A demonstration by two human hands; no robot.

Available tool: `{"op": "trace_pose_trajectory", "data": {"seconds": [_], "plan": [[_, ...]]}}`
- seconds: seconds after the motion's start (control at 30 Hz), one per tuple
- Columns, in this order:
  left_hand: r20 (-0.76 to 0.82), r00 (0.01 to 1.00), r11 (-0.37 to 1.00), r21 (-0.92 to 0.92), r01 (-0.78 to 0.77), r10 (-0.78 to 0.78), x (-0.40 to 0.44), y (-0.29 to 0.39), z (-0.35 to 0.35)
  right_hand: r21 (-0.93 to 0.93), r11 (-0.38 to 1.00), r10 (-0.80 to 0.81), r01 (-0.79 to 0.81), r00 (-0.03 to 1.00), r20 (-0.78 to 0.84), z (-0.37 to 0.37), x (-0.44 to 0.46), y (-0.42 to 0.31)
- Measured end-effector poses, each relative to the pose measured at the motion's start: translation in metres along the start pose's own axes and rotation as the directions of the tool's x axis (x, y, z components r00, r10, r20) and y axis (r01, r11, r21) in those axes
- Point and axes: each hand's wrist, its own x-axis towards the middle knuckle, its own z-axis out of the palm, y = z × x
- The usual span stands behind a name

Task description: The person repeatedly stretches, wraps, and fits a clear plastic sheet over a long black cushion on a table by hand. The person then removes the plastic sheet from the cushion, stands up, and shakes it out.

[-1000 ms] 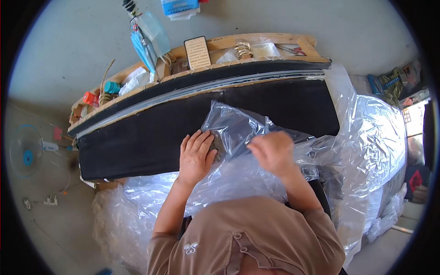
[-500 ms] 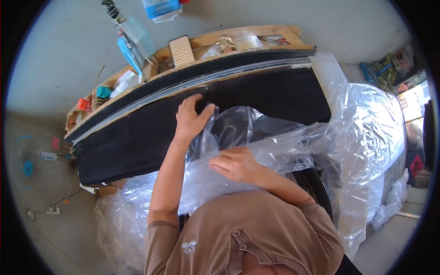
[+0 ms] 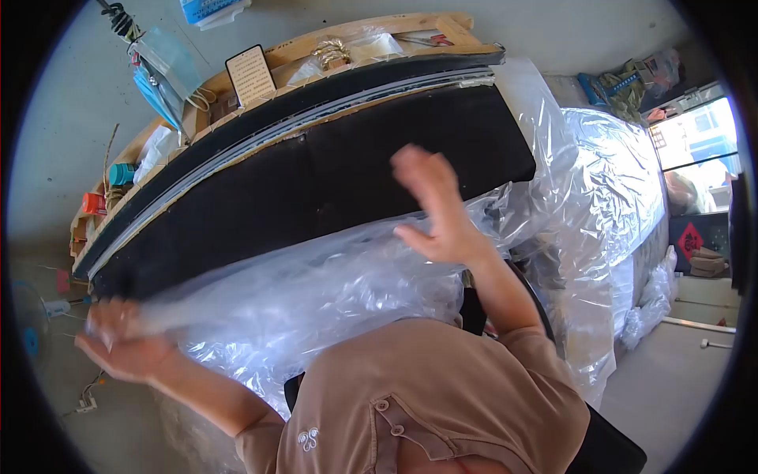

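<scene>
Clear plastic sheeting (image 3: 347,276) lies crumpled across my front, along the near edge of a black padded surface (image 3: 332,170). At the far left, my left hand (image 3: 130,344) is smeared by motion. Its fingers look closed on the sheet's edge, and the plastic stretches from there toward the right. My right hand (image 3: 438,209) is raised over the right part of the black surface. Thumb and fingers are apart, with nothing held in them.
Behind the black surface, a wooden ledge (image 3: 395,24) holds a phone (image 3: 251,75), a teal cap (image 3: 121,174) and an orange cap (image 3: 94,203). Face masks (image 3: 162,83) hang above it. More plastic and shiny wrapping (image 3: 608,182) stand at the right. A fan (image 3: 31,340) is far left.
My left hand has swept from the middle to the far left, drawing the plastic with it. My right hand has moved up and right and opened. The view has shifted rightward.
</scene>
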Motion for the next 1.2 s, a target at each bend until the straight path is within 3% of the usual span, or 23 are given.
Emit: {"op": "trace_pose_trajectory", "data": {"seconds": [0.03, 0.07, 0.1, 0.17, 0.2, 0.23, 0.27, 0.3, 0.33, 0.37, 0.4, 0.47, 0.57, 0.7, 0.83, 0.93, 1.03, 1.13, 1.2], "plan": [[-0.062, 0.974, 0.939, 0.286, -0.193, 0.219, -0.002, 0.03, -0.022, -0.265, 0.963, 0.03, -0.046, 0.997, -0.065, 0.0, 0.001, 0.003], [-0.121, 0.896, 0.765, 0.576, -0.287, 0.427, -0.004, 0.06, -0.043, -0.252, 0.955, -0.13, 0.158, 0.984, 0.125, 0.014, -0.014, 0.011], [-0.244, 0.77, 0.636, 0.728, -0.256, 0.589, -0.005, 0.086, -0.058, -0.187, 0.975, -0.091, 0.122, 0.982, 0.166, 0.015, -0.028, 0.004], [-0.511, 0.398, 0.57, 0.821, -0.036, 0.762, -0.01, 0.128, -0.093, -0.103, 0.982, 0.165, -0.161, 0.986, 0.034, -0.002, -0.057, 0.001], [-0.559, 0.264, 0.562, 0.824, 0.07, 0.786, -0.018, 0.14, -0.118, -0.279, 0.931, 0.241, -0.235, 0.97, -0.012, -0.015, -0.073, 0.013], [-0.51, 0.273, 0.487, 0.86, 0.154, 0.815, -0.028, 0.142, -0.149, -0.442, 0.844, 0.305, -0.305, 0.95, -0.072, -0.027, -0.091, 0.033], [-0.46, 0.286, 0.404, 0.884, 0.234, 0.84, -0.049, 0.146, -0.204, -0.542, 0.677, 0.447, -0.498, 0.863, -0.235, -0.037, -0.114, 0.057], [-0.6, 0.369, 0.424, 0.783, 0.456, 0.71, -0.072, 0.151, -0.272, -0.438, 0.606, 0.467, -0.664, 0.743, -0.479, -0.038, -0.144, 0.09], [-0.749, 0.336, 0.256, 0.552, 0.794, 0.571, -0.093, 0.145, -0.356, -0.29, 0.543, 0.456, -0.788, 0.567, -0.685, -0.033, -0.173, 0.124], [-0.66, 0.593, -0.011, 0.664, 0.748, 0.461, -0.117, 0.085, -0.318, -0.125, 0.456, 0.623, -0.881, 0.417, -0.662, -0.023, -0.202, 0.154], [-0.578, 0.752, -0.146, 0.753, 0.641, 0.317, -0.128, 0.033, -0.28, 0.037, 0.353, 0.758, -0.935, 0.262, -0.598, -0.002, -0.214, 0.178], [-0.449, 0.887, -0.129, 0.878, 0.46, 0.107, -0.138, -0.02, -0.216, 0.408, 0.478, 0.816, -0.778, 0.222, -0.533, 0.063, -0.187, 0.195], [-0.281, 0.944, -0.037, 0.96, 0.279, -0.17, -0.149, -0.056, -0.14, 0.632, 0.454, 0.888, -0.628, 0.371, -0.27, 0.148, -0.102, 0.153], [-0.22, 0.886, -0.013, 0.972, 0.235, -0.408, -0.168, -0.061, -0.11, 0.648, 0.489, 0.781, -0.584, 0.624, -0.028, 0.193, -0.028, 0.095], [-0.214, 0.832, -0.045, 0.974, 0.223, -0.512, -0.177, -0.044, -0.093, 0.604, 0.597, 0.626, -0.528, 0.777, 0.062, 0.19, 0.0, 0.072], [-0.129, 0.793, -0.007, 0.988, 0.156, -0.595, -0.169, -0.028, -0.054, 0.555, 0.683, 0.542, -0.474, 0.839, 0.05, 0.164, 0.002, 0.065], [0.072, 0.759, 0.119, 0.993, 0.007, -0.648, -0.149, -0.016, 0.008, 0.469, 0.778, 0.49, -0.418, 0.871, -0.038, 0.12, -0.011, 0.068], [0.307, 0.716, 0.281, 0.946, -0.16, -0.627, -0.123, -0.011, 0.077, 0.276, 0.871, 0.471, -0.405, 0.849, -0.24, 0.048, -0.044, 0.071], [0.363, 0.736, 0.347, 0.92, -0.184, -0.572, -0.104, -0.017, 0.108, 0.073, 0.893, 0.431, -0.444, 0.796, -0.425, -0.016, -0.085, 0.066]]}}
